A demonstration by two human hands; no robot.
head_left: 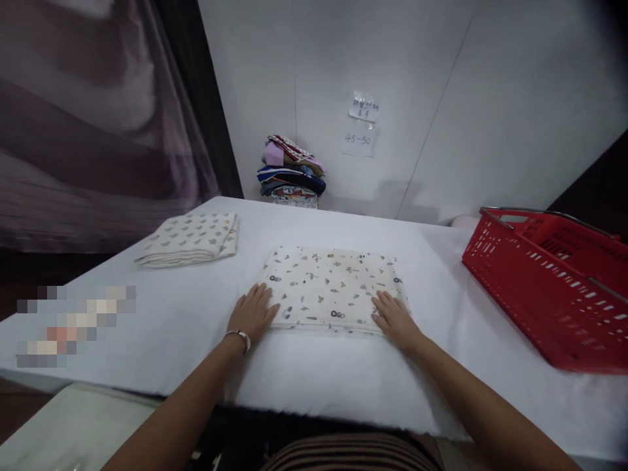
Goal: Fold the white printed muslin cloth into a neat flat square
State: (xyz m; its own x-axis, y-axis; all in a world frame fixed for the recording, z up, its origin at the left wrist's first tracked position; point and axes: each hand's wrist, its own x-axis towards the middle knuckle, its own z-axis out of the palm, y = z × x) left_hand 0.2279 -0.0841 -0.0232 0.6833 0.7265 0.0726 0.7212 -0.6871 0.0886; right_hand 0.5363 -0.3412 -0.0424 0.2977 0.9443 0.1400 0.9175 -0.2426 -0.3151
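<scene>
A folded cream cloth with small printed figures (331,286) lies flat in the middle of the white table (186,314). My left hand (252,312) rests flat on its near left corner, fingers stretched out; a bracelet is on that wrist. My right hand (393,316) lies flat on the near right corner, fingers also extended. Neither hand grips anything.
A second folded patterned cloth (190,239) lies at the table's far left. A pile of colourful folded fabrics (291,172) sits against the back wall. A red plastic basket (549,281) stands on the right. Paper notes (362,124) hang on the wall.
</scene>
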